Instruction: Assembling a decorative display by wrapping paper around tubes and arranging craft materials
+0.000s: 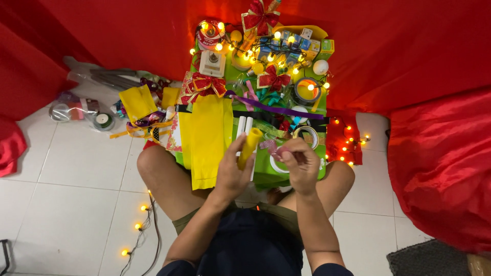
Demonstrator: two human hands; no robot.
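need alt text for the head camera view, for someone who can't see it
Seen from above, a person sitting on a white tiled floor holds a yellow rolled tube in the left hand, while the right hand pinches a small pink piece. In front lies a green board crowded with yellow felt sheets, red bows, ribbons and glowing string lights, with red cloth behind.

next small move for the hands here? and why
Probably bring the right hand across to the yellow roll. The left hand holds that roll upright over the green tray, while the right hand pinches a small pinkish piece just beside it, not yet touching the roll. The two hands are already close, so a short sideways move would join them.
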